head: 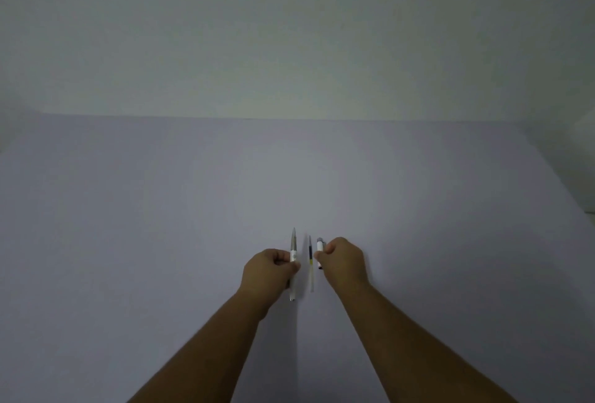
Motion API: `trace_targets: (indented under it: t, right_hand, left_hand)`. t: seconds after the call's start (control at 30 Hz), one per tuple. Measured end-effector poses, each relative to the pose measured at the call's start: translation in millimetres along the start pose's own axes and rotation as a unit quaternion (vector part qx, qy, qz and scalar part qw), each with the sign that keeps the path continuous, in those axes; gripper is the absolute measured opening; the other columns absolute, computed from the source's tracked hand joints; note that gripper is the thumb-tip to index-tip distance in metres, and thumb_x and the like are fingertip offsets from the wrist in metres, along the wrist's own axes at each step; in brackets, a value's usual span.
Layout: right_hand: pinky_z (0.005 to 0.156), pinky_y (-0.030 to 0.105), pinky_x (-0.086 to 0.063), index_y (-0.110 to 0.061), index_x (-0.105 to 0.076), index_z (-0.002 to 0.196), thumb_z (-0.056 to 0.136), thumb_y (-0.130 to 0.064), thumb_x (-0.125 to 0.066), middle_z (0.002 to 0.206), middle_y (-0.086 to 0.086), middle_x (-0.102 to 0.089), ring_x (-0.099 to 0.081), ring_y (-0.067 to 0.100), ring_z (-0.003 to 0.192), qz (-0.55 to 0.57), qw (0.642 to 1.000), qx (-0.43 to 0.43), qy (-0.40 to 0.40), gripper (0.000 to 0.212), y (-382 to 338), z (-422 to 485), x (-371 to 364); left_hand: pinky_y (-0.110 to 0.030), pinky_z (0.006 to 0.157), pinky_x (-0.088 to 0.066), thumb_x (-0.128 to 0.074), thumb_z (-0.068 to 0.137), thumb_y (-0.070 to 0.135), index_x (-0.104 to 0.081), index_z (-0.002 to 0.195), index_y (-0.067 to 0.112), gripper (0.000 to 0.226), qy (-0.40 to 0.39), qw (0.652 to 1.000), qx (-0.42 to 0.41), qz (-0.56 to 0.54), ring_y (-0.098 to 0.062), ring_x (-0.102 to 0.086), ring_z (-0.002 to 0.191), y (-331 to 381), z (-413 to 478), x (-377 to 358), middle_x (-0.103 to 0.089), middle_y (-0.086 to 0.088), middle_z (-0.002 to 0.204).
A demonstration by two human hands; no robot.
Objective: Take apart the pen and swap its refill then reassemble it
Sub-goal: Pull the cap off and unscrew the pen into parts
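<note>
White pen barrel (293,261) was gripped by the left hand (269,270) and a short section (320,253) pinched by the right hand (343,261), flanking the refill (310,261) at lower centre, presumably for reassembly.

You are looking at a plain grey table (161,225), and a pale wall (289,32) is standing behind it.

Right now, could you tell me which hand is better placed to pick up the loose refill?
The right hand, probably: its fingertips sit beside the refill, holding only a short pen piece; the left hand grips the long pen.
</note>
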State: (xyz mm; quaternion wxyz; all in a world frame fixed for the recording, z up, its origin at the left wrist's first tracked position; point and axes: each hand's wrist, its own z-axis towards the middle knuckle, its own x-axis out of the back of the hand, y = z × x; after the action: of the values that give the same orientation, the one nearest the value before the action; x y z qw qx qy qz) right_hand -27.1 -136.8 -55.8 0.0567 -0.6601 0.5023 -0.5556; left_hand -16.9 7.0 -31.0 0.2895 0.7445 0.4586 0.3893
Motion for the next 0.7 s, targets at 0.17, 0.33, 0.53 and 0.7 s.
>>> trace_targets:
  t: [0.17, 0.33, 0.53, 0.7]
  right_hand:
    - [0.068, 0.03, -0.042, -0.014, -0.05, 0.076, 0.088, -0.03, -0.058, 0.089, 0.011, -0.067, -0.062, 0.03, 0.086, 0.004, 1.0, -0.003, 0.01, 0.021, 1, -3, -4]
    - [0.07, 0.028, -0.044, -0.013, -0.057, 0.08, 0.087, -0.034, -0.059, 0.084, 0.006, -0.065, -0.06, 0.025, 0.083, 0.079, 0.996, -0.013, 0.039, 0.022, -4, -5, 3]
    - [0.064, 0.03, -0.045, -0.014, -0.065, 0.074, 0.074, -0.051, -0.07, 0.07, 0.001, -0.06, -0.054, 0.016, 0.066, 0.207, 0.967, 0.002, -0.148, 0.037, -29, -16, 20]
    - [0.06, 0.03, -0.04, -0.022, -0.055, 0.049, 0.073, -0.033, -0.075, 0.056, -0.002, -0.055, -0.048, 0.016, 0.06, 0.217, 0.962, 0.054, -0.157, 0.034, -37, -21, 28]
  left_hand:
    - [-0.033, 0.073, -0.06, -0.068, 0.08, 0.017, -0.069, 0.086, 0.012, 0.008, 0.001, 1.0, 0.002, 0.012, -0.019, -0.066, 0.074, -7, -2, 4, -0.071, -0.003, 0.079]
    - [-0.035, 0.077, -0.059, -0.069, 0.079, 0.018, -0.069, 0.082, 0.017, 0.003, 0.0, 1.0, -0.001, 0.023, -0.019, -0.067, 0.077, -6, -5, 7, -0.071, -0.002, 0.081]
    - [-0.03, 0.073, -0.054, -0.068, 0.08, 0.023, -0.065, 0.082, 0.021, 0.004, -0.003, 0.997, -0.044, 0.062, -0.015, -0.064, 0.077, 13, -14, 6, -0.069, 0.002, 0.081]
    - [-0.028, 0.068, -0.049, -0.064, 0.084, 0.024, -0.062, 0.084, 0.017, 0.007, -0.017, 0.993, -0.073, 0.094, -0.013, -0.056, 0.068, 25, -25, 7, -0.061, 0.003, 0.073]
